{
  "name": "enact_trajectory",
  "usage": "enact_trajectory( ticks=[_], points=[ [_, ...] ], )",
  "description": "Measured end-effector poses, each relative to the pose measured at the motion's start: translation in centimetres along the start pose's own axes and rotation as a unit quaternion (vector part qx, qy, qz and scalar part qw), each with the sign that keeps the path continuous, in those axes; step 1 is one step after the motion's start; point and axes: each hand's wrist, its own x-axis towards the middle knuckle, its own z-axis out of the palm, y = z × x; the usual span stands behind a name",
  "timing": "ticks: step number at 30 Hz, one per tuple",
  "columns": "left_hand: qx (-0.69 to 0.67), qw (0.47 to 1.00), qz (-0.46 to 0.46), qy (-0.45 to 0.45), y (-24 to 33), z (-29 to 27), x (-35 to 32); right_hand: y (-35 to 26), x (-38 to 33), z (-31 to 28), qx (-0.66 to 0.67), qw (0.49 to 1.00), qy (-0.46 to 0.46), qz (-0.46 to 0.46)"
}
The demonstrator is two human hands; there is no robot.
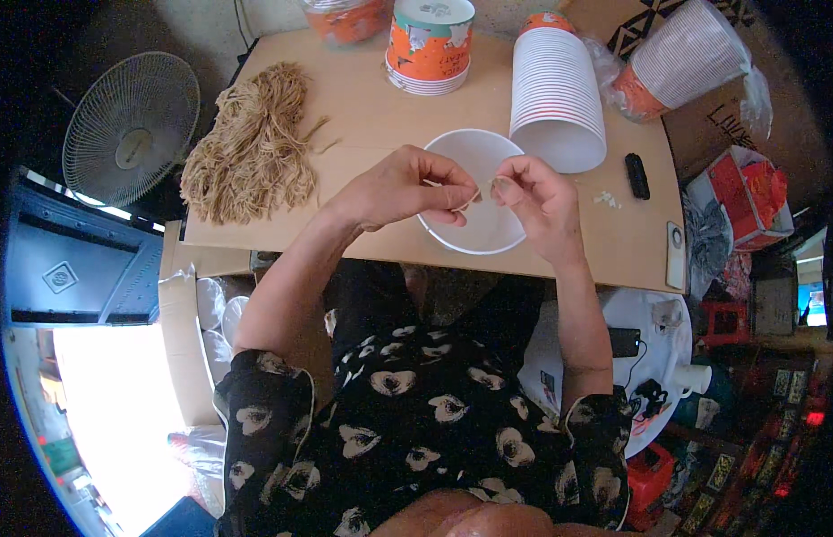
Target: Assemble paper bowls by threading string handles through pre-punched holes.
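Observation:
A white paper bucket point(470, 237) with its open mouth toward me is at the table's front edge. Both hands are over its mouth, a small gap between their fingertips. Between thumb and fingers my left hand point(414, 190) pinches a thin pale strip point(470, 200); whether it is twine or paper I cannot tell. My right hand point(543, 199) is closed in a pinch, thumb against forefinger, and what lies between them is too small to make out. To the left of the bucket lies a heap of tan twine point(255, 148).
A long nested stack of paper buckets point(555, 89) lies behind the right hand. Farther back stands an upside-down orange bucket stack point(430, 49); bagged buckets point(680, 58) lean at the right. A black cutter-like object point(637, 176) and phone point(675, 255) lie right. A fan point(132, 130) stands left.

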Motion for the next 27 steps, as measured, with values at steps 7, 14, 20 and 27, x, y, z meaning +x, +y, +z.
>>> enact_trajectory(
  ticks=[7,14,20,27],
  points=[
    [-0.045,0.999,-0.003,0.002,-0.4,-0.2,-0.3,-0.1,0.1,0.0,0.050,0.999,0.004,0.012],
    [0.004,0.998,0.011,0.057,-0.8,-0.2,-0.4,0.5,0.2,0.2,0.063,0.998,-0.006,0.006],
    [0.025,0.997,0.018,0.069,-1.5,-0.2,-0.2,-0.2,0.0,-0.1,0.056,0.997,0.020,0.041],
    [0.146,0.971,0.142,0.126,-1.4,1.6,-0.6,-0.9,1.2,0.1,0.115,0.989,-0.010,0.087]
  ],
)
